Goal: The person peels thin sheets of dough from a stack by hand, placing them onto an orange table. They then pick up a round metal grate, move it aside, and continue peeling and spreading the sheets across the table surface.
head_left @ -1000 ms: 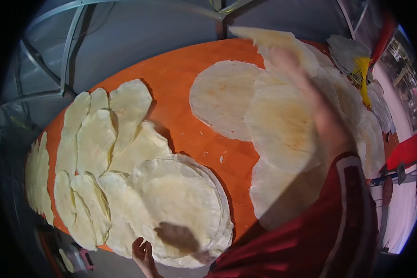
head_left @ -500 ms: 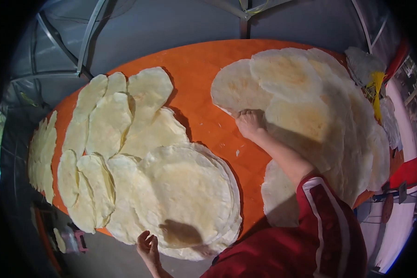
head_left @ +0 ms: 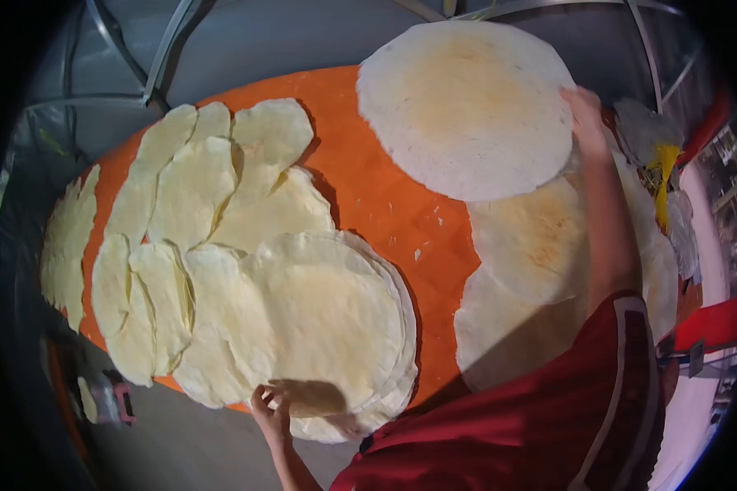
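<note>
A large round flatbread (head_left: 467, 106), pale with a browned middle, is raised at the far side of the orange table, its right edge gripped by my right hand (head_left: 583, 114). More thin flatbreads (head_left: 540, 237) lie overlapped beneath my right forearm. At the near edge, my left hand (head_left: 272, 409) hovers with loosely bent fingers apart, nothing in them. It is close to a stack of yellowish flatbreads (head_left: 327, 327) and casts a shadow on the top one.
Smaller overlapping flatbreads (head_left: 192, 192) cover the left part of the orange table (head_left: 409, 221). Bare orange surface with crumbs runs between the two groups. Clear plastic bags (head_left: 639, 127) and a yellow strip (head_left: 665, 176) are at the far right, near a red object (head_left: 712, 323).
My right hand has moved up and right, raising and shifting a flatbread from the right-hand group toward the far edge. My left hand stays close to the stack's near edge.
</note>
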The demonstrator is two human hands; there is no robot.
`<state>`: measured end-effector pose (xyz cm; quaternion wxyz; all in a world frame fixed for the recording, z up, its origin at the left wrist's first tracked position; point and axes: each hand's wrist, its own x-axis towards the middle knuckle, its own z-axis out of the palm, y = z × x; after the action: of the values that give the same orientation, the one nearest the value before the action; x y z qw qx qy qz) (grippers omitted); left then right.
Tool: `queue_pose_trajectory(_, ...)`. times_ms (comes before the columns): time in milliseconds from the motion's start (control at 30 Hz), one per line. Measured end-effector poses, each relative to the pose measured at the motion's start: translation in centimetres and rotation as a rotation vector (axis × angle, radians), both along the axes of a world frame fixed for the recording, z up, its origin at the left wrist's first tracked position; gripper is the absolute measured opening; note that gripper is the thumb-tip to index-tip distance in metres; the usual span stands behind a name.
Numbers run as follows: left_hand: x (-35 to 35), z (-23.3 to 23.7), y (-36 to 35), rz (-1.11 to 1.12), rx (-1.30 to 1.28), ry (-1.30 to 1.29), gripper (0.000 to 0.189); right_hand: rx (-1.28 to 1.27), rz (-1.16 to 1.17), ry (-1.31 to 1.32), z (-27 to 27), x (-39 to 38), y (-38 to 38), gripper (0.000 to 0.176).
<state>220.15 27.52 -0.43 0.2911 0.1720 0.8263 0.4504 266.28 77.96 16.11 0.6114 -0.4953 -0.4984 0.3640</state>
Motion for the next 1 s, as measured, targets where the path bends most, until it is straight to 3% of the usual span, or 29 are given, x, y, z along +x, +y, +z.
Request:
queue_pose_trajectory(33, 0.3, 0.2, 0.2, -0.033, -0.051, 0.067, 0.056, 0.046, -0.027, -0.037, -2.4, 2.6, 0.4, 0.028)
queue_pose_trajectory(67, 0.3, -0.4, 0.0, -0.004, -0.008, 0.002, 0.058, -0.073, -0.049, -0.182, -3.9, 4.4, -0.8, 0.033)
queue_pose_trajectory(100, 0.3, -1.6, -0.5, 0.007, 0.037, 0.004, 0.059, -0.133, -0.174, -0.055, -8.5, 7.7, 0.5, 0.037)
queue_pose_trajectory(133, 0.7, -1.3, -0.3, -0.057, -0.051, 0.11, 0.06, -0.177, -0.303, -0.268, -12.6, 11.0, 1.0, 0.045)
queue_pose_trajectory(200, 2.6, 0.5, 0.7, -0.003, 0.02, 0.076, 0.061, -0.297, -0.539, -0.773, -18.8, 15.0, 0.7, 0.054)
queue_pose_trajectory(267, 2.9, 0.3, 0.3, -0.124, -0.088, 0.229, 0.057, -0.157, -0.572, -1.347, -20.3, 12.6, -2.8, 0.06)
queue_pose_trajectory(300, 3.4, 1.0, 0.5, -0.106, -0.133, 0.299, 0.056, -0.016, -0.482, -1.397, -20.4, 10.3, -4.0, 0.063)
queue_pose_trajectory(367, 3.5, 1.0, -0.1, -0.104, -0.216, 0.773, 0.056, 0.053, -0.061, -1.217, -20.2, 3.4, -7.2, 0.057)
queue_pose_trajectory(400, 3.3, 1.0, -0.4, -0.083, -0.231, 0.775, 0.056, -0.074, 0.154, -1.018, -19.3, -1.4, -9.2, 0.056)
queue_pose_trajectory(433, 3.0, 0.9, -0.6, 0.051, -0.171, 0.556, 0.055, -0.202, 0.355, -0.812, -17.7, -6.7, -12.0, 0.055)
queue_pose_trajectory(467, 2.7, 0.7, -0.9, 0.178, -0.106, 0.336, 0.055, -0.192, 0.459, -0.927, -14.7, -11.6, -15.7, 0.053)
queue_pose_trajectory(500, 2.0, -0.2, -1.2, 0.344, 0.204, -0.106, 0.053, -0.05, 0.597, -0.907, -13.8, -15.2, -18.2, 0.056)
queue_pose_trajectory(533, 1.4, 0.0, -1.5, 0.382, 0.236, -0.243, 0.049, -0.059, 0.679, -1.018, -12.1, -18.1, -20.5, 0.055)
queue_pose_trajectory(567, 0.8, 0.2, -1.7, 0.415, 0.273, -0.38, 0.045, -0.054, 0.859, -0.948, -11.7, -20.5, -22.0, 0.057)
queue_pose_trajectory(600, 0.4, 0.3, -2.0, 0.415, 0.281, -0.376, 0.045, -0.026, 1.037, -0.7, -12.4, -22.4, -23.5, 0.061)
queue_pose_trajectory(767, -0.3, 0.3, -2.4, 0.185, 0.622, -0.833, 0.03, -0.068, 1.376, -0.659, -12.0, -30.5, -32.4, 0.086)
queue_pose_trajectory(933, -0.5, 0.5, -0.8, 0.004, 0.729, -0.759, 0.042, 0.088, 1.469, -0.787, -12.5, -35.0, -36.7, 0.093)
queue_pose_trajectory(1000, -0.6, -0.3, -0.4, -0.049, 0.702, -0.711, 0.045, -0.26, 1.466, -0.541, -12.4, -35.6, -37.0, 0.085)
